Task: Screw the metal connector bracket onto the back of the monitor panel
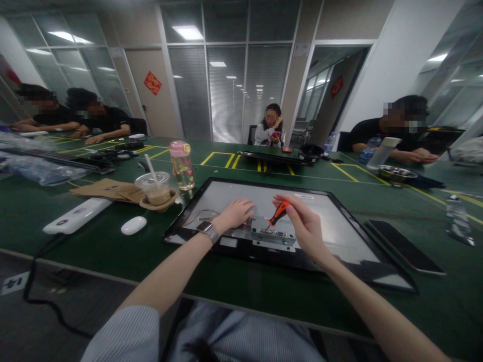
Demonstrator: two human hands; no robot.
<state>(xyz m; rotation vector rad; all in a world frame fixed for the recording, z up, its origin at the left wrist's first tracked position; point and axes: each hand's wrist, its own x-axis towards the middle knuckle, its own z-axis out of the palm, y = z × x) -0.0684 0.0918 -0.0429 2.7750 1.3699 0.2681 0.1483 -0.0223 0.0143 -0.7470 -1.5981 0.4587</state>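
A monitor panel with a black frame (320, 201) lies flat on the green table before me, its pale back facing up. On its near part sits a metal bracket (273, 242) with connectors along its side. My right hand (307, 226) grips an orange and black screwdriver (279, 213), tilted so its shaft points down at the bracket. Whether the tip sits in a screw is too small to tell. My left hand (236, 212) rests on the panel at the bracket's left end, fingers stretched out and fingertips partly hidden. Thin wires (199, 215) run left of it.
Left of the panel are a white mouse (134, 225), a white power strip (77, 216), an iced drink cup (153, 185) and a pink-lidded bottle (181, 168). A black slab (404, 246) lies at right, a metal bowl (397, 174) beyond. Several people sit around the table.
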